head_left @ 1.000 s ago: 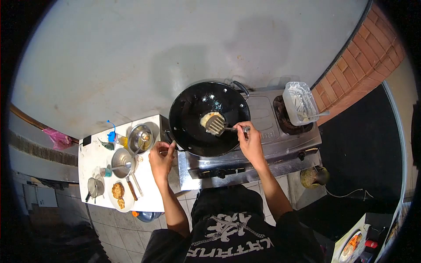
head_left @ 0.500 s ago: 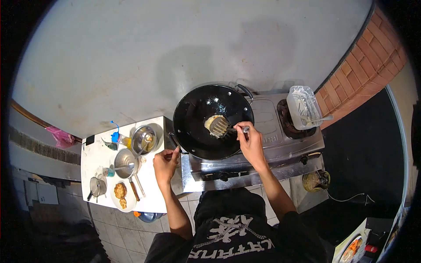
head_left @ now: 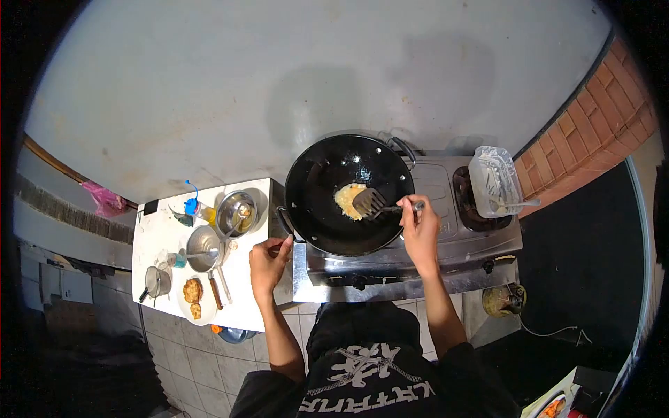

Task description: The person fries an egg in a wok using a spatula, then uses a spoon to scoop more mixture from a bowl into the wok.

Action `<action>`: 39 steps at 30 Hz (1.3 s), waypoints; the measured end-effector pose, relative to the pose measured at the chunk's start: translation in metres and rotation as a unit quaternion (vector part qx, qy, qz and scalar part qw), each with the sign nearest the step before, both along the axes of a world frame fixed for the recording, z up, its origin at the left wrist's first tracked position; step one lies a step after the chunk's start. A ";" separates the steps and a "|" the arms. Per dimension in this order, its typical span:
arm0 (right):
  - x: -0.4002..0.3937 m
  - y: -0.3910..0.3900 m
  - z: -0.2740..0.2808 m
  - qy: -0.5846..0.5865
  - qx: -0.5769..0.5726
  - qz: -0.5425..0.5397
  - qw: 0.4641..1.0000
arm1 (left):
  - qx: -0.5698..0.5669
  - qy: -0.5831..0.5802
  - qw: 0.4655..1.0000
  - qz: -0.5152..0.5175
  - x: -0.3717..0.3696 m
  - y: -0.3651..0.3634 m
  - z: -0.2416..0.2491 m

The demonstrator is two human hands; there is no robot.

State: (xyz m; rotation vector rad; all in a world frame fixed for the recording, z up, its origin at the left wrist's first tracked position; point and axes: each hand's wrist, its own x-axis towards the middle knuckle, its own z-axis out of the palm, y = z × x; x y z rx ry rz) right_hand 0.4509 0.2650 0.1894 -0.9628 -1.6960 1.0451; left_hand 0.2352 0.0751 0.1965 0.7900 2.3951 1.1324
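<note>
Golden fritter (head_left: 344, 198) in wok (head_left: 327, 226), leftward of right fingers (head_left: 409, 213) — closed round spatula (head_left: 370, 203) — left fingers (head_left: 281, 247) by wok handle (head_left: 283, 221), grip unclear

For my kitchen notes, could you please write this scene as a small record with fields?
Right hand: holds the spatula by its handle
Spatula: its blade overlaps the right part of the food; contact unclear
Left hand: at the wok's left handle; grip unclear
Wok: on the stove
Food: one pale golden piece inside the wok
Plate: on the white table, with browned pieces
Plastic box: over the right burner
</note>
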 end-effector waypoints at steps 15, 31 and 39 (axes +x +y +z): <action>-0.003 -0.010 -0.030 -0.016 0.017 0.046 0.999 | 0.019 -0.002 1.000 0.022 0.006 0.006 0.001; -0.006 -0.005 -0.025 -0.012 -0.046 0.045 0.998 | 0.010 0.021 1.000 -0.009 0.004 0.005 -0.004; -0.014 -0.012 0.000 -0.004 -0.027 0.035 0.999 | 0.005 0.002 1.000 -0.018 0.000 0.005 -0.001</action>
